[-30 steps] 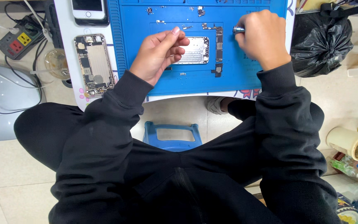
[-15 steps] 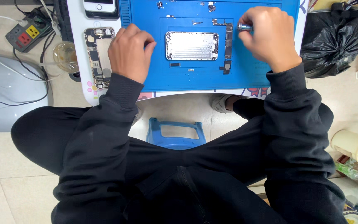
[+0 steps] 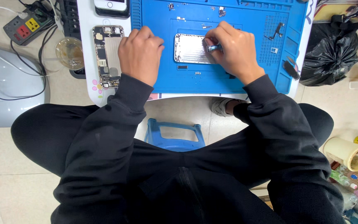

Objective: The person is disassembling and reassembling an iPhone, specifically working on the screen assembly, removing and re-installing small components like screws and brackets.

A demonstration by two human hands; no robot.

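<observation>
A silver phone back housing [image 3: 189, 49] lies on the blue work mat [image 3: 166, 79]. My right hand [image 3: 235, 52] covers its right end and grips a small blue-handled screwdriver [image 3: 213, 48] whose tip is hidden under the fingers. My left hand [image 3: 139, 52] rests as a loose fist on the mat's left edge, beside the housing, holding nothing I can see. An opened phone chassis [image 3: 106, 56] with exposed parts lies on the white table left of that hand.
A white phone [image 3: 111, 6] lies at the table's back left. Small parts and screws [image 3: 276, 31] are scattered on the mat's right side. A glass cup [image 3: 69, 53], a power strip [image 3: 25, 25], a black bag [image 3: 330, 52] and a blue stool [image 3: 172, 135] surround the table.
My right hand has moved left with the screwdriver onto the housing. My left hand drew back from the housing to the mat's left edge and closed into a fist.
</observation>
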